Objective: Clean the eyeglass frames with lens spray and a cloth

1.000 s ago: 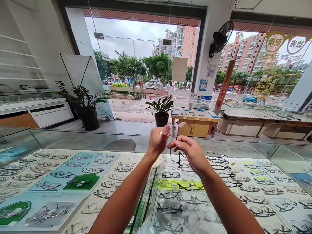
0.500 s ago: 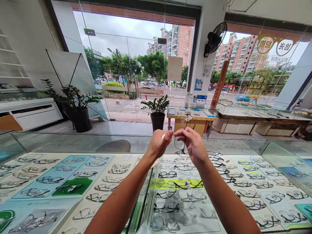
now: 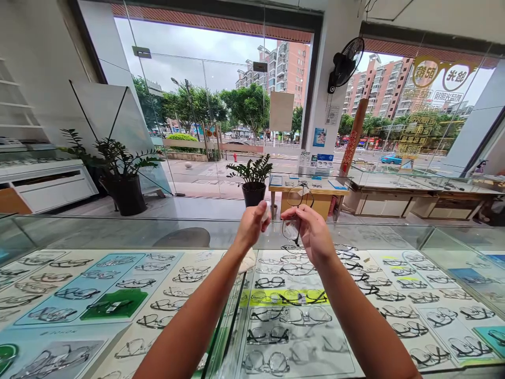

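Holding a pair of thin, dark-rimmed eyeglasses (image 3: pixel 291 230) on its end, the right hand (image 3: pixel 313 234) has its thumb and fingers pinched near the middle of the frame, so that one lens stands above the fingers and the other hangs below. The left hand (image 3: pixel 251 226) is just beside but apart, with fingers curled and thumb up around a white object (image 3: pixel 267 211), too small to identify. Both hands and the eyeglasses are in the air, near the middle of the far edge of the glass surface (image 3: pixel 126 230).

The two forearms (image 3: pixel 209 289) reach over this surface and cover part of the rows; beneath the left one, a pale round object (image 3: pixel 248 261) is partly hidden. Beyond the far edge stand a grey seat (image 3: pixel 183 238), a plant (image 3: pixel 252 169) in a black pot (image 3: pixel 254 197) and a wooden display cabinet (image 3: pixel 324 202).

Under the surface, the display case (image 3: pixel 379 230) contains many spectacles (image 3: pixel 269 335) in rows, some along a yellow strip (image 3: pixel 260 298). Toward its left side, a green tray (image 3: pixel 136 297) holds one dark pair with a white tag (image 3: pixel 114 307).
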The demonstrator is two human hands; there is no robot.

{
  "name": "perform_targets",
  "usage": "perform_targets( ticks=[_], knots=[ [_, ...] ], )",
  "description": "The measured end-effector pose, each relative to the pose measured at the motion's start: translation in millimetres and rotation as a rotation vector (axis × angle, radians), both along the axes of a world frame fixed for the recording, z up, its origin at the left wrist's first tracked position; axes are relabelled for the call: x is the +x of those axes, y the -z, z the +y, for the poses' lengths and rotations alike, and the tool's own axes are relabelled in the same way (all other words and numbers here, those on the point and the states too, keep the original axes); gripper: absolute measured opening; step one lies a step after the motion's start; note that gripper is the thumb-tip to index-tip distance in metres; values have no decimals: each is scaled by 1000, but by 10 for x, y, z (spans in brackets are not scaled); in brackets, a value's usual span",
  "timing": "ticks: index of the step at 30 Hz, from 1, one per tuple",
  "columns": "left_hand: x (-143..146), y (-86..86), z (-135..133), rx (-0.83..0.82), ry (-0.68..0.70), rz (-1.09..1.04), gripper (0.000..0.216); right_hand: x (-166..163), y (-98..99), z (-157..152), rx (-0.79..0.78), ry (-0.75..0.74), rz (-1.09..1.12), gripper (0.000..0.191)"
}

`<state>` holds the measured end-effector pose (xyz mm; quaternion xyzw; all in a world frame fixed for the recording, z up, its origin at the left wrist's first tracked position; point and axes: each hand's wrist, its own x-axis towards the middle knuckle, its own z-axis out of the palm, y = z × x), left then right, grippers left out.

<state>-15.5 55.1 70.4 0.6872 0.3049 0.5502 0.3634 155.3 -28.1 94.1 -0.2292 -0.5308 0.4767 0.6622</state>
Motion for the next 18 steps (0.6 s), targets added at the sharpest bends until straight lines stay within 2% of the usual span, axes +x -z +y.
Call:
perform_targets(
  ticks=[2,4,6,9,13,15,18],
  knots=[
    [-108,136,286,-2,-123,-24,63,1,0,7,-9,5,12,18],
    [-247,331,571,1,-392,79,41,-3,-7,11,-21,4,25,18],
    [-412,569,806,-31,-531,110,23,-9,-16,9,-32,-3,32,18],
    [-683,945,1028,-123,-623,164,26,-19,-28,-1,-45,-8,43,19],
    [-995,1356,1153,-261,-704,226,34,-25,-37,-14,-52,-19,60,18],
    [-1096,1490,1190,-314,-736,250,35,-28,-36,-16,-56,-26,62,18],
    [-1168,1600,1237,-356,-779,277,37,-35,-28,-12,-61,-33,59,19]
  ],
)
